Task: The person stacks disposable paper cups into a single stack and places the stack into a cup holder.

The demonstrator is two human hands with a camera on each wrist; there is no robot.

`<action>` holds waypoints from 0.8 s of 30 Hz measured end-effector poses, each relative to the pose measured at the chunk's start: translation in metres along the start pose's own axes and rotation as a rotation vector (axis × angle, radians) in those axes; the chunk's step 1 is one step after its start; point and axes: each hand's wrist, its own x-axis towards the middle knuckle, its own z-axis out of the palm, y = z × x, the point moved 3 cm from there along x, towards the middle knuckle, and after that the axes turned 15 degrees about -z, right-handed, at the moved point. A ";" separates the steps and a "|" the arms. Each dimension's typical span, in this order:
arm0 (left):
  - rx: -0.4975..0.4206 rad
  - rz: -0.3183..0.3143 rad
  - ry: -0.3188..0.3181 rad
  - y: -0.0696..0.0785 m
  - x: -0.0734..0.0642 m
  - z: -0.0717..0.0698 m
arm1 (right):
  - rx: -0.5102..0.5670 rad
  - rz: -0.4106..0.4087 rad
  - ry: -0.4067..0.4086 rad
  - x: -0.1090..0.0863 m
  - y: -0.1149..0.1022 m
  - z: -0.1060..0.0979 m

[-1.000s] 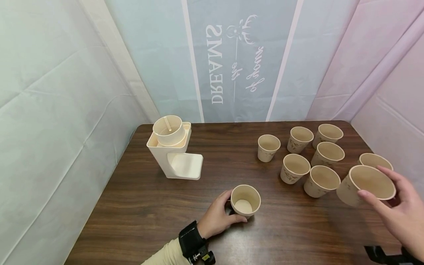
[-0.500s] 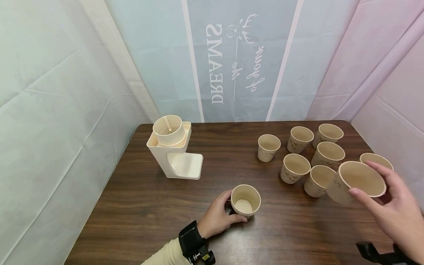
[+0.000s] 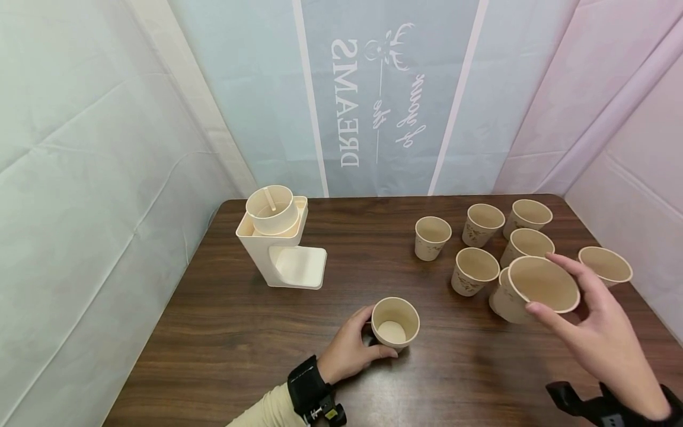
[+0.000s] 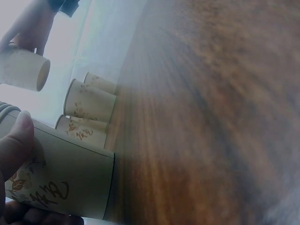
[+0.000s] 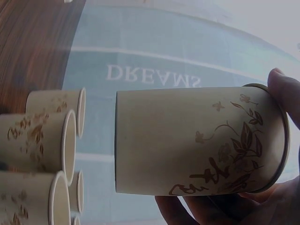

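My left hand point(image 3: 352, 347) grips a beige paper cup point(image 3: 395, 322) that stands upright on the table; its printed side point(image 4: 61, 173) fills the lower corner of the left wrist view. Off the table, my right hand point(image 3: 597, 326) holds a second paper cup point(image 3: 544, 286) near its rim, thumb on one side and fingers on the other. Brown leaves and lettering mark this raised cup point(image 5: 201, 140) in the right wrist view. From the head it partly covers a standing cup point(image 3: 500, 296) behind it.
Several more paper cups point(image 3: 475, 273) stand upright at the right of the brown table point(image 3: 240, 344), one cup point(image 3: 605, 265) apart near the right edge. A cream stand point(image 3: 267, 255) with a round container point(image 3: 273, 207) on top is at the back left. Fabric hangs round the table.
My right hand has moved left with its raised cup, from beside the far-right cup to in front of the nearer group. My left hand and its cup have stayed still.
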 end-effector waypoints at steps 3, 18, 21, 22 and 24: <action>0.002 0.002 0.001 0.000 0.000 0.000 | 0.001 -0.004 -0.025 0.003 -0.005 0.006; -0.013 0.010 -0.007 0.001 0.000 0.000 | 0.099 -0.101 -0.079 0.017 -0.028 0.035; -0.016 0.013 -0.006 0.000 -0.001 0.001 | 0.117 -0.115 -0.088 0.019 -0.032 0.042; -0.019 0.013 -0.005 0.000 -0.001 0.001 | 0.121 -0.121 -0.091 0.019 -0.034 0.044; -0.025 0.015 -0.004 -0.001 -0.001 0.001 | 0.137 -0.137 -0.095 0.021 -0.038 0.048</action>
